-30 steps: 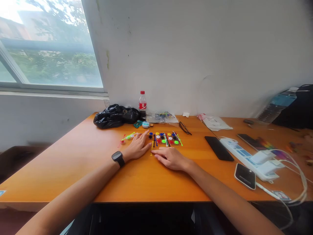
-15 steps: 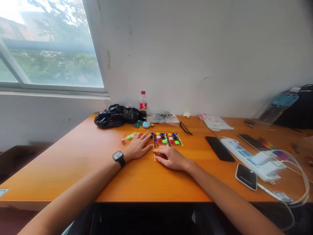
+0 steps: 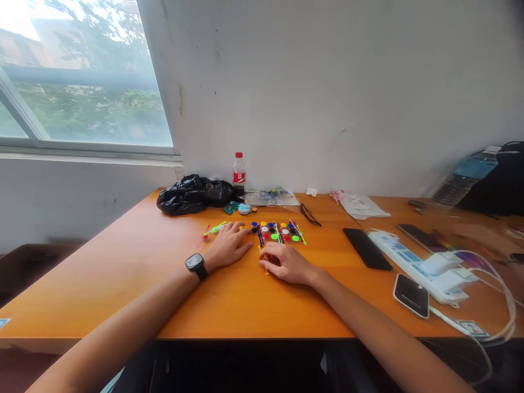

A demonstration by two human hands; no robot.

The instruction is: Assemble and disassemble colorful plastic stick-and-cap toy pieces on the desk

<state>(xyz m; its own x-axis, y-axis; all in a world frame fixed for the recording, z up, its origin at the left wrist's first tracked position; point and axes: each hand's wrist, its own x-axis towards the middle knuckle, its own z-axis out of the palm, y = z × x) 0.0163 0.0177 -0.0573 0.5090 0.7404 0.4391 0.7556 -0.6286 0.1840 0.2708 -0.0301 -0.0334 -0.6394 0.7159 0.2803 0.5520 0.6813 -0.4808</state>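
Observation:
My left hand [image 3: 229,245] lies flat on the orange table [image 3: 123,273], fingers stretched out, with a black watch [image 3: 195,265] on the wrist. Its fingertips rest just left of a cluster of small coloured discs and thin sticks [image 3: 278,232]. A green stick and a red piece [image 3: 213,229] lie beyond its knuckles. My right hand [image 3: 286,261] sits in front of the cluster with its fingers curled in. They pinch a thin yellow stick [image 3: 262,257] that lies slanted on the table under the fingertips.
A black plastic bag [image 3: 192,194], a cola bottle [image 3: 238,172] and clear packets stand by the wall. Glasses [image 3: 310,214], a black phone [image 3: 366,248], a white power strip [image 3: 413,265] with cables, another phone [image 3: 410,295] and papers [image 3: 360,206] lie to the right.
My right hand has gone from flat to curled and has drawn the yellow stick a little toward me. My left hand has barely shifted.

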